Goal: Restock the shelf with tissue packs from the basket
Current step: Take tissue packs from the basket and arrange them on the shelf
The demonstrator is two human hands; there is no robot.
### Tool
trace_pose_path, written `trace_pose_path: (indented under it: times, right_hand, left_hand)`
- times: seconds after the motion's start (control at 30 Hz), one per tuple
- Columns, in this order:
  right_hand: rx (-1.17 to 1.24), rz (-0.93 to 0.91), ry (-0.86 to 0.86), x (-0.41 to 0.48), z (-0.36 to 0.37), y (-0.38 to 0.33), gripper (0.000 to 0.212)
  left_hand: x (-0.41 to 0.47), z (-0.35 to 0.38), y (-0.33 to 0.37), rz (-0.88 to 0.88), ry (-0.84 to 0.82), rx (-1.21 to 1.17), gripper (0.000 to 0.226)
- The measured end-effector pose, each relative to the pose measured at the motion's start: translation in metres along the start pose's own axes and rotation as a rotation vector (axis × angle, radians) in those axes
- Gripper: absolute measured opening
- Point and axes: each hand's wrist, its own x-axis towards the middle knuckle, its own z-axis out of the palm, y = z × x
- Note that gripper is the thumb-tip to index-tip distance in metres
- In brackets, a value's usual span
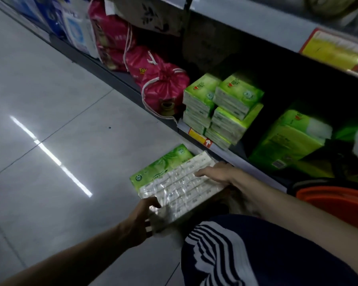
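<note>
2 hands grasp 1 green tissue multipack [174, 182] above the floor [70, 100], just before the bottom shelf [232, 156]: left hand [145, 215] pinches its near corner, right hand [215, 174] seemingly wraps the far end. the slick film could slip, and a careless shove could topple the stacked packs [221, 108].

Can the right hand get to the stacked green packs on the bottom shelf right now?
Probably not freely: the way to the stacked green packs looks open, but the right hand is busy, holding the tissue pack together with the left hand.
</note>
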Motion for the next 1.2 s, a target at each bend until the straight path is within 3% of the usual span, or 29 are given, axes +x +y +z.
trace_pose_path:
  times: [0.1,0.23,0.3,0.33,0.43,0.53,0.63,0.77,0.9,1.0,1.2]
  right_hand:
    - [-0.026,-0.073,0.068,-0.030,-0.017,-0.009,0.130]
    - [0.133,-0.245,0.146,-0.083,-0.052,-0.010,0.123]
    - [0.224,-0.302,0.209,-0.114,-0.073,-0.006,0.131]
    - [0.263,-0.298,0.240,-0.133,-0.080,-0.006,0.125]
    - [0.354,-0.350,0.328,-0.198,-0.100,0.001,0.087]
    - [0.504,-0.470,0.376,-0.262,-0.114,0.024,0.046]
    - [0.755,-0.541,0.434,-0.315,-0.124,0.058,0.037]
    - [1.031,-0.638,0.333,-0.372,-0.126,0.109,0.041]
    - [1.194,-0.534,0.174,-0.415,-0.117,0.181,0.048]
    - [1.288,-0.478,0.207,-0.430,-0.102,0.242,0.041]
    - [1.580,-0.254,0.245,-0.431,-0.057,0.368,0.049]
  left_hand:
    - [-0.043,-0.004,0.011,0.133,-0.038,0.011,0.034]
    - [-0.104,-0.001,0.021,0.445,-0.065,0.077,0.066]
    - [-0.133,-0.002,0.027,0.555,-0.044,0.077,0.083]
    - [-0.146,-0.004,0.031,0.604,-0.048,0.060,0.081]
    - [-0.190,0.000,0.052,0.745,-0.055,-0.031,0.045]
    - [-0.243,0.014,0.067,0.830,-0.095,-0.017,0.038]
    - [-0.290,0.028,0.064,0.815,-0.175,-0.006,0.042]
    - [-0.340,0.061,0.036,0.798,-0.265,-0.012,0.043]
    - [-0.374,0.110,0.004,0.742,-0.385,0.048,0.038]
    - [-0.384,0.154,-0.019,0.703,-0.405,0.172,0.044]
    - [-0.380,0.252,-0.077,0.560,-0.411,0.533,0.036]
